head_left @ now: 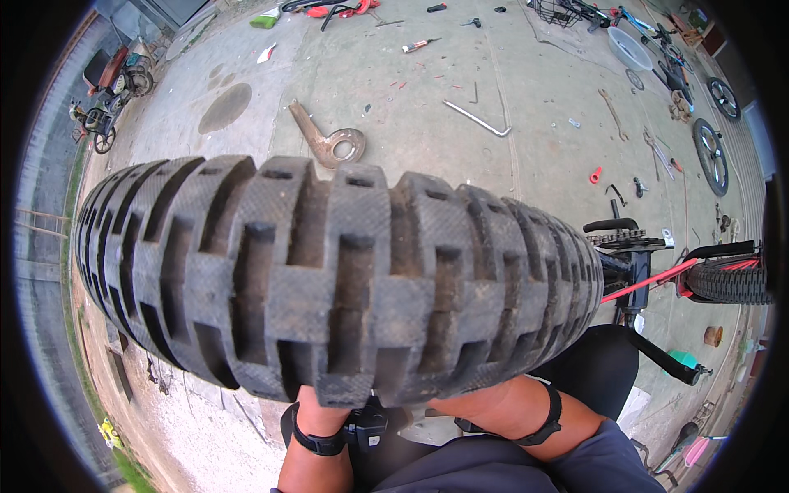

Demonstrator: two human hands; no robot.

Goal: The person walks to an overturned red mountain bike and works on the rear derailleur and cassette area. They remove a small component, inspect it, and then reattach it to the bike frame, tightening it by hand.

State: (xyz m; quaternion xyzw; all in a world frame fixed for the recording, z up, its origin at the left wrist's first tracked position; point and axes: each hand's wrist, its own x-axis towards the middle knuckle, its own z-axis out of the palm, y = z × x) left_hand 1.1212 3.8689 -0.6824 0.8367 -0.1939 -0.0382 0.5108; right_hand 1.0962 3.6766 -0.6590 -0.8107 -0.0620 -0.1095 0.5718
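Note:
A black knobby bicycle tyre (407,287) stands upright right in front of me and fills the middle of the view. Dirt lies in the grooves of its tread. Both of my forearms reach in beneath its lower edge. My left forearm (322,417), with a dark wristband, goes behind the tyre left of centre. My right forearm (503,404), with a black strap, goes behind it right of centre. The tyre hides both hands, so their grip and fingers cannot be seen. Right of the tyre are the bike's crank and chainring (629,238) and its red frame tube (657,279).
On the concrete beyond lie a rusty ring-shaped part with an arm (337,146), an L-shaped wrench (481,120), a spanner (612,113) and a tube (421,46). Loose wheels (710,156) and a pale basin (629,49) stand at far right; a parked three-wheeler (115,86) at far left.

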